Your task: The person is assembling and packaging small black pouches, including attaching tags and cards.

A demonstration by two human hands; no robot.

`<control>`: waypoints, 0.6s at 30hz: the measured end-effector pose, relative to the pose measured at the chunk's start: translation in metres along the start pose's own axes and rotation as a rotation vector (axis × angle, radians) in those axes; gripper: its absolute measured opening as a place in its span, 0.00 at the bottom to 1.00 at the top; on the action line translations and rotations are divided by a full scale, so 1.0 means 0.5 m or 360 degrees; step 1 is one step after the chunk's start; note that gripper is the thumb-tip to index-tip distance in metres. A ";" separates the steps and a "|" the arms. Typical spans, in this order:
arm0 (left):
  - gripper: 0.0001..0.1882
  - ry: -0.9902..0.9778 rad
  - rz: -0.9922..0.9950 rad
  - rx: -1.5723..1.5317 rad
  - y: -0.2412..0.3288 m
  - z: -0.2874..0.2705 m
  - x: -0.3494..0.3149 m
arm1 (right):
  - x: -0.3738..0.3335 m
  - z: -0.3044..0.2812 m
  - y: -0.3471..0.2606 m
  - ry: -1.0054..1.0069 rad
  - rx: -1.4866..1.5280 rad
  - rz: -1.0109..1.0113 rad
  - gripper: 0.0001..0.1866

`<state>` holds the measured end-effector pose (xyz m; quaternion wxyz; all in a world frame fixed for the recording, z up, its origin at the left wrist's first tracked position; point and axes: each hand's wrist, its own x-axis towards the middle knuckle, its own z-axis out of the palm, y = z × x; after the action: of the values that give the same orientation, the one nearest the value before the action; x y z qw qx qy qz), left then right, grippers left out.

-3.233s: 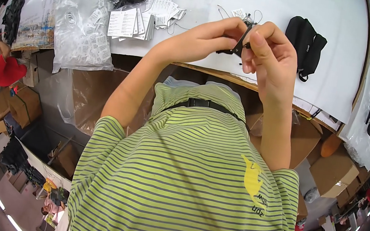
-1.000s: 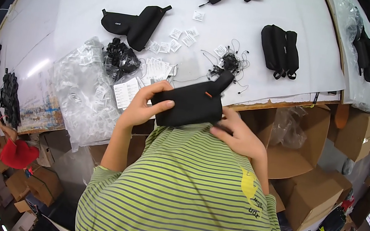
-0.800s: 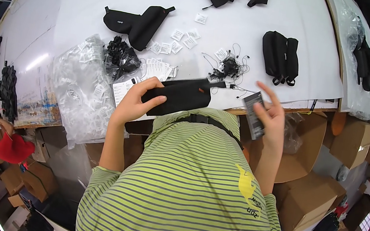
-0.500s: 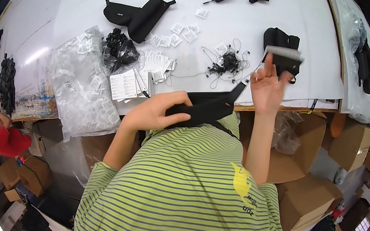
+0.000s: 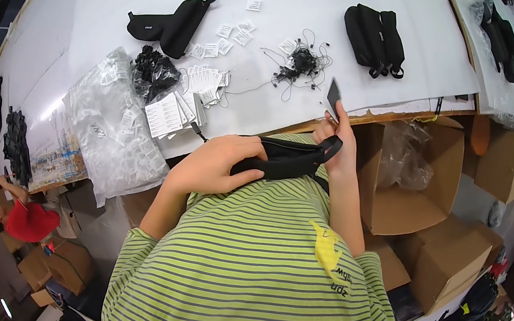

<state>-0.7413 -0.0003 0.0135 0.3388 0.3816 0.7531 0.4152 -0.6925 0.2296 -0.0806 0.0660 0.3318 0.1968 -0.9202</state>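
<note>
My left hand [image 5: 214, 166] grips a long black pouch [image 5: 284, 160] held against my striped shirt at chest height. My right hand [image 5: 335, 141] holds the pouch's right end, where a strap loop wraps over my fingers, and pinches a small dark tag [image 5: 333, 96] that sticks up above the table edge. Both hands are just in front of the white table [image 5: 92, 13].
On the table lie a folded black bag [image 5: 375, 37], another black pouch [image 5: 172, 25], a tangle of black strings [image 5: 300, 64], small white tags [image 5: 215, 48], printed cards [image 5: 163, 115] and clear plastic bags [image 5: 109, 125]. Open cardboard boxes [image 5: 419, 186] stand to my right. People in red [image 5: 26, 218] are at the lower left.
The right hand came back down from the table with the dark tag and now meets the pouch's right end. The left hand kept hold of the pouch.
</note>
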 end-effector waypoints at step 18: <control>0.09 0.0237 0.0628 0.0883 -0.080 -0.057 0.060 | -0.040 0.200 -0.054 -0.0761 -0.3852 -0.0363 0.20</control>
<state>-0.7910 0.0004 -0.0158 0.0796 0.5662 0.7715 0.2790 -0.7423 0.2135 0.0110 0.2838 -0.1378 0.9309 -0.1844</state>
